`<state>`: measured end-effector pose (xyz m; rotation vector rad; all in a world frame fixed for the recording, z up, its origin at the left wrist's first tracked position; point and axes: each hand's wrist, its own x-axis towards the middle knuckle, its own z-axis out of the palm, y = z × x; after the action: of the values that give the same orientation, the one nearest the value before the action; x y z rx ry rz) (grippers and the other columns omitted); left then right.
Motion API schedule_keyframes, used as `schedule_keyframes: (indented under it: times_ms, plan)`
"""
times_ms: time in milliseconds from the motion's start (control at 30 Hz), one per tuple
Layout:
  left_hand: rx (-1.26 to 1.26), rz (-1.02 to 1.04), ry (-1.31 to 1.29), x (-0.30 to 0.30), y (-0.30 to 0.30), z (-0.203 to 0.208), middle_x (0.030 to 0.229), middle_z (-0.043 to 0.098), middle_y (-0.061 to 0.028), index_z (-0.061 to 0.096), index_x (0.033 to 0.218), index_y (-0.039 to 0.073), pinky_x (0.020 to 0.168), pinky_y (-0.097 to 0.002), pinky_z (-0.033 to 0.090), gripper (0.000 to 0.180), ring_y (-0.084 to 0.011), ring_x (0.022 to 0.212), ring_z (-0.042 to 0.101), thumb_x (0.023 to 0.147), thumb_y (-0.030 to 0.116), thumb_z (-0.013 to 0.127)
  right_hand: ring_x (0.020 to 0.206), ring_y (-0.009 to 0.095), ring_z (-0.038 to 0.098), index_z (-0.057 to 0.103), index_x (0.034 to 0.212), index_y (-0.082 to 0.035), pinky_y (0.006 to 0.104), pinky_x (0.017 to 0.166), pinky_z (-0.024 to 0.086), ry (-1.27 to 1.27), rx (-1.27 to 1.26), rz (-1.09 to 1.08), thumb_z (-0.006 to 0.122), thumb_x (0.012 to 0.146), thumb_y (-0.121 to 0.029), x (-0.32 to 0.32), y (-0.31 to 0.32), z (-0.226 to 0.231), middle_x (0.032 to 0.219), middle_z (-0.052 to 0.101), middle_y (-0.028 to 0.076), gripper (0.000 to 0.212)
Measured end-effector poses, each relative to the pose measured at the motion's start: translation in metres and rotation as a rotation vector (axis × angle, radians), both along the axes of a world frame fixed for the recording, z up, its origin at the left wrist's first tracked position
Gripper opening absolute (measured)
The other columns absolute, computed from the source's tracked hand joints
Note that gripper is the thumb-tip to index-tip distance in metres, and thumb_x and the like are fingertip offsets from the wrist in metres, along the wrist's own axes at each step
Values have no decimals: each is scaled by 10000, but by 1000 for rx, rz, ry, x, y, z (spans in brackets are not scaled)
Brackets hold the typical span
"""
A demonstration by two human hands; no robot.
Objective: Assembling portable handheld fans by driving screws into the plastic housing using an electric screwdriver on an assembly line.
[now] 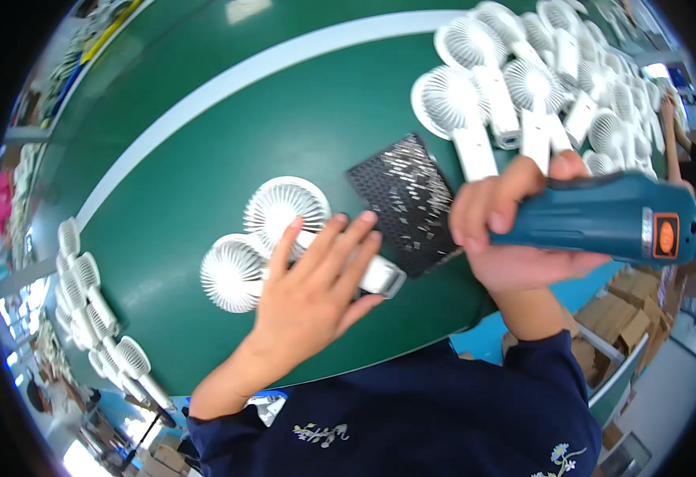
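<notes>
Two white handheld fans lie on the green table in front of me, one with its round head (286, 208) farther off and one with its head (233, 273) nearer. My left hand (312, 282) rests flat across their handles, fingers stretched out and spread. One handle end (383, 277) shows beyond the fingers; the rest is hidden. A blue electric screwdriver (594, 219) is gripped in my right hand (503, 226), raised at the right and lying sideways. Its tip is hidden by that hand. Between the hands sits a black textured mat (405, 203) scattered with small metal screws.
Many white fans (535, 83) are heaped at the far right, close to the screwdriver. More fans (85, 298) lie along the left edge of the green table (348, 87). Cardboard boxes (622, 310) stand below at the right. Another person's arm (671, 135) reaches in at the far right.
</notes>
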<state>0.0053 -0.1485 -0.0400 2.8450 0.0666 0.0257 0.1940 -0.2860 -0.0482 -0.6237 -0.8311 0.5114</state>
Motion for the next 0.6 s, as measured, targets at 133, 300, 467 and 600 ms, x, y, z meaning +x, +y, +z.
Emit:
schedule_keyframes:
  times_ms: [133,300,467,600]
  plan:
    - [21,60,-40,-2,-12,-1,1415,498,-46,590,1257,104,1113,-470,251,572,-195,1221,517,799,433,686,481,216,498,363,1295,-110,344,447,450,166,-11,-28,475,795,-816,-3,-1,1,759,527,126,873]
    - [-31,165,-58,-4,-23,-6,1401,503,-81,556,1299,78,1128,-484,198,622,-219,1247,501,804,425,704,481,180,474,389,1328,-147,328,419,422,95,-7,-92,401,876,-759,-6,0,1,755,482,63,761]
    - [-78,257,-50,-3,-25,0,1380,513,-112,567,1273,51,1123,-508,186,616,-260,1263,491,762,343,749,457,159,471,401,1292,-144,305,377,409,54,84,-105,342,886,-769,-2,2,10,768,489,63,748]
    - [-61,252,-74,0,-24,-3,1358,524,-119,561,1272,31,1124,-518,182,606,-268,1256,489,773,328,737,491,198,505,364,1372,-156,334,443,429,76,50,-20,350,886,-767,4,3,-4,814,521,89,781]
